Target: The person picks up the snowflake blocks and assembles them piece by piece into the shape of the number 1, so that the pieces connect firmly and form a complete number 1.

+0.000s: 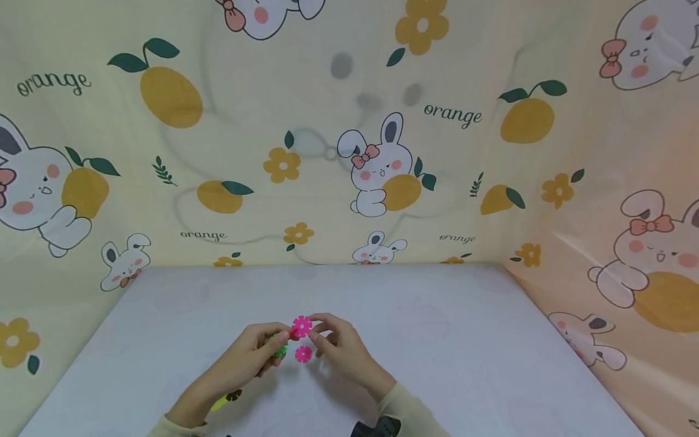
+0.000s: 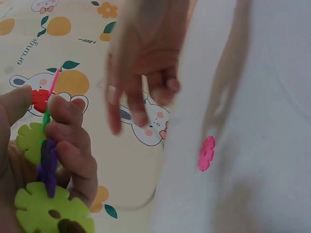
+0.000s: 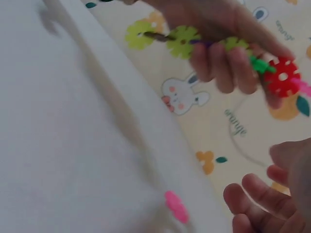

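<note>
My left hand (image 1: 255,351) grips a chain of notched plastic flower discs slotted together. Thumb and fingertips pinch it close to the red disc (image 3: 282,83); a pink disc (image 1: 302,326) forms the far end. Behind the red come a green disc (image 3: 260,64), yellow-green discs (image 2: 53,206), a purple disc (image 2: 47,170) and a brown one (image 3: 159,36), the tail hanging past the palm. Beside the pink end is my right hand (image 1: 346,349), its fingers loosely bent and holding nothing; the right wrist view shows a gap to the chain. A loose pink disc (image 1: 303,354) lies below, between both hands.
The white tabletop (image 1: 464,340) carries the hands' shadows. A patterned cloth (image 1: 327,91) with rabbits and oranges rises behind the table and along its sides. A dark watch-like band (image 1: 377,426) sits at the right sleeve.
</note>
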{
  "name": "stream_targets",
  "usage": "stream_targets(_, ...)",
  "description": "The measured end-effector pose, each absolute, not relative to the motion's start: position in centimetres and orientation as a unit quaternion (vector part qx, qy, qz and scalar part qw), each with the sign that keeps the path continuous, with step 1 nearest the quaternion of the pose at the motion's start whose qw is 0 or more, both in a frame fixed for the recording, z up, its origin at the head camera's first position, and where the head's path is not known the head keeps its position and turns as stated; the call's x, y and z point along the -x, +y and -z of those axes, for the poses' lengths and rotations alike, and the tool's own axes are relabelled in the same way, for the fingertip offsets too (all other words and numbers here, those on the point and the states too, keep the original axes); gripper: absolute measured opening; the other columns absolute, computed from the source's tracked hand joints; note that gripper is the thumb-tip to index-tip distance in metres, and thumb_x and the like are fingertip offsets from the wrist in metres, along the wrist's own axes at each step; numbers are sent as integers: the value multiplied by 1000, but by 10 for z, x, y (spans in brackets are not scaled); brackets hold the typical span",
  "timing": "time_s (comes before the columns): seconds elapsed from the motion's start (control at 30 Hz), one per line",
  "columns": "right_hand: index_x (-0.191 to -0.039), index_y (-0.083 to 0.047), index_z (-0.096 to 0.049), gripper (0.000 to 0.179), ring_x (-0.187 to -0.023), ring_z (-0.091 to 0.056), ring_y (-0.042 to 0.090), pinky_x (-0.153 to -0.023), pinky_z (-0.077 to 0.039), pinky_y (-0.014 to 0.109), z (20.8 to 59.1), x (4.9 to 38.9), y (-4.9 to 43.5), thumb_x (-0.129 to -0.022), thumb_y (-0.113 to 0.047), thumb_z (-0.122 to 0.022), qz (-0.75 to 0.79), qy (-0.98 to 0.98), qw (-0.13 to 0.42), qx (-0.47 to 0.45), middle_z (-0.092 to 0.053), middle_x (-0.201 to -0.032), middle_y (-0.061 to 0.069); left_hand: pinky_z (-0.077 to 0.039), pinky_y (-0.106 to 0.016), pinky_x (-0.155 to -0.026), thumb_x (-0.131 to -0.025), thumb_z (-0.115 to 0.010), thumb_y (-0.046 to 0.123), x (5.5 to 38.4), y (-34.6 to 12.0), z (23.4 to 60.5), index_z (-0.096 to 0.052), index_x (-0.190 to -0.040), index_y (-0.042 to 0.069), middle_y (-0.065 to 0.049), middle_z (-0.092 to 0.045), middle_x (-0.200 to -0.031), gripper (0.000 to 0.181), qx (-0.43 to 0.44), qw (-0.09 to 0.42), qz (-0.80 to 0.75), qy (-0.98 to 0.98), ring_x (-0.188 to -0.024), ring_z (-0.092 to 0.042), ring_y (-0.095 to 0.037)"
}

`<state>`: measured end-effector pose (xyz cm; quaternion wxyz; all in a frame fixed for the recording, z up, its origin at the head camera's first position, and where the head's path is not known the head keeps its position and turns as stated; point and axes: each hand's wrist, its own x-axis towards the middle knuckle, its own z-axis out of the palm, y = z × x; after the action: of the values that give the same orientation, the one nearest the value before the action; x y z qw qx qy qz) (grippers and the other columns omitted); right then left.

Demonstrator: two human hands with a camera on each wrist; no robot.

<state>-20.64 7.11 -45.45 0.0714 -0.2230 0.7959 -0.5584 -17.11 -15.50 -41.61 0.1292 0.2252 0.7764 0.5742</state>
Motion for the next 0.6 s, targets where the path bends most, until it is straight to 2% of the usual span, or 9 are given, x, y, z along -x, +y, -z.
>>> stream_targets(0.1, -137, -8, -59, 38, -76, -67, 20, -63, -51, 20, 465, 208, 69, -100, -17, -63, 537, 807, 92, 228, -68, -109, 15, -37, -18, -45, -110, -42, 27, 172, -156, 417, -64, -118, -4, 1, -53, -70, 39, -232, 127, -576, 773, -50, -40, 0)
stream_targets(0.23, -138, -10, -60, 40, -77, -56, 7, -63, -47, 19, 474, 206, 70, -98, -17, -65, 472, 843, 104, 234, -66, -105, 6, -36, -17, -45, -110, -43, 28, 171, -156, 416, -64, -119, -4, 1, -54, -71, 39, -227, 129, -575, 775, -50, -40, -1)
stream_targets(0.37, -140, -19, -61, 45, -79, -47, 6, -71, -39, 23, 480, 202, 70, -96, -25, -69, 376, 890, 92, 243, -61, -103, -1, -37, -17, -46, -110, -44, 30, 170, -155, 415, -64, -120, -3, 0, -53, -71, 40, -221, 134, -574, 777, -51, -40, -2)
stream_targets(0.47, -139, -21, -63, 46, -83, -45, 7, -73, -36, 24, 483, 201, 69, -95, -31, -69, 323, 908, 81, 252, -59, -104, -4, -37, -17, -46, -110, -44, 30, 170, -155, 415, -63, -120, -3, -1, -53, -71, 40, -220, 137, -576, 775, -52, -40, -2)
stream_targets(0.6, -131, -20, -68, 39, -87, -45, 4, -76, -37, 23, 488, 200, 67, -94, -31, -70, 289, 917, 55, 269, -58, -102, -6, -38, -17, -47, -110, -42, 29, 171, -156, 416, -63, -120, -3, -1, -56, -73, 39, -225, 135, -582, 770, -53, -42, -1)
